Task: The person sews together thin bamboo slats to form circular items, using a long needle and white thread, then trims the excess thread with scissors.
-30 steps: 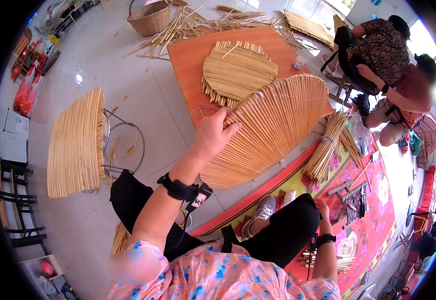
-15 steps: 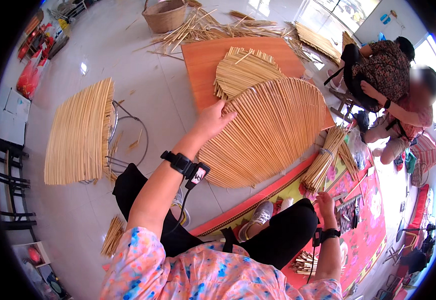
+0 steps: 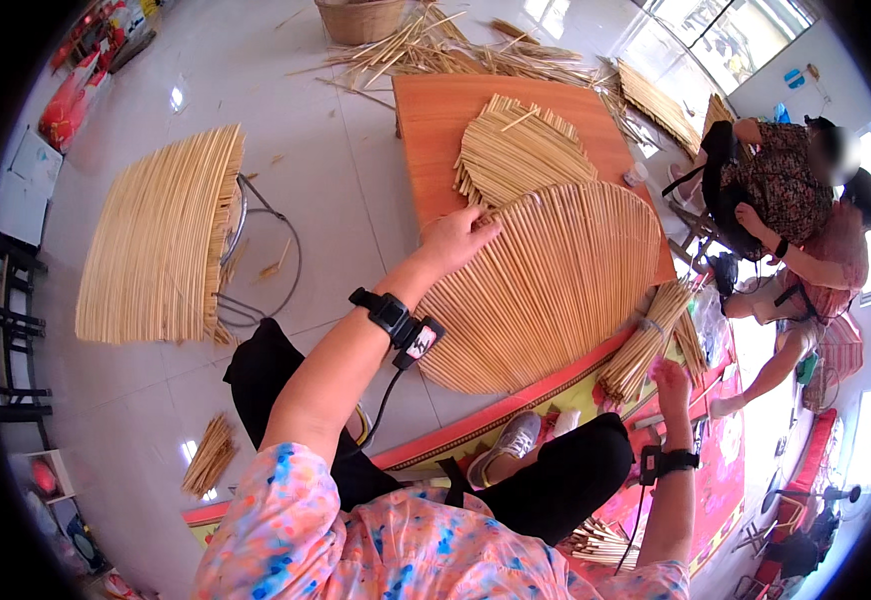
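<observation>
At one o'clock, a ribbed, rounded stalk panel (image 3: 566,290) is gripped at its ten-o'clock rim between the thumb and fingers of the left hand (image 3: 459,238). It is judged light, fairly stiff, brittle-stalked, and best held by that rim. The right hand (image 3: 671,388), near a tied stalk bundle (image 3: 642,350) at two o'clock, appears half-curled; whether anything is pinched cannot be told.

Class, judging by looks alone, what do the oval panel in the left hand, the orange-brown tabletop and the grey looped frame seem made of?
Oval panel: dried plant stalks, perhaps reed, slightly shiny; slim straw-coloured rods side by side.
Tabletop: wood or wood-look board, smooth; flat, even colour.
Looped frame: probably metal, fairly dull; thin rod, cleanly curved.
</observation>
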### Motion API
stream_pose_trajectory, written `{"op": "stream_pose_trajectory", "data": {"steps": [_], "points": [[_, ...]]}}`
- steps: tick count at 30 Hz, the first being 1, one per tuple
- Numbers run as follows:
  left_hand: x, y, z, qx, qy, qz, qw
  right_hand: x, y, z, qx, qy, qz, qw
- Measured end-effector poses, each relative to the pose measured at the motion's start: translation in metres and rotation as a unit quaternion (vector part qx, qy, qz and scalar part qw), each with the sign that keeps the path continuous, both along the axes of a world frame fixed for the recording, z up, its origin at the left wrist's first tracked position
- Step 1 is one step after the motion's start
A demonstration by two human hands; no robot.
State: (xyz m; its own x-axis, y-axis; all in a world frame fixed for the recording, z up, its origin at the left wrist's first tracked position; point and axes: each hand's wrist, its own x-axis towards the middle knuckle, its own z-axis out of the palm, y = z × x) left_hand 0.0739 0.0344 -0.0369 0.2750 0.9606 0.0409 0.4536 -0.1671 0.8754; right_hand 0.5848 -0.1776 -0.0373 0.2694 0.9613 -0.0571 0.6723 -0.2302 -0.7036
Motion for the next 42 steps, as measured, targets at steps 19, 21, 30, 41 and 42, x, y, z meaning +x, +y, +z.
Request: {"op": "stream_pose_trajectory", "data": {"steps": [19, 21, 30, 41, 42], "points": [[-0.041, 0.034, -0.088, 0.219, 0.382, -0.102, 0.892, -0.084, 0.059, 0.081, 0.053, -0.094, 0.119, 0.987], [-0.042, 0.041, -0.093, 0.219, 0.391, -0.115, 0.887, -0.087, 0.059, 0.086, 0.039, -0.108, 0.120, 0.986], [-0.065, 0.050, -0.030, 0.319, 0.330, 0.001, 0.889, -0.107, 0.046, 0.110, 0.057, -0.127, 0.122, 0.983], [-0.117, -0.025, 0.178, 0.349, 0.199, 0.112, 0.909, -0.154, 0.013, 0.159, 0.172, -0.056, 0.112, 0.977], [-0.111, -0.041, 0.197, 0.280, 0.100, 0.104, 0.949, -0.158, 0.010, 0.162, 0.178, -0.052, 0.104, 0.977]]}}
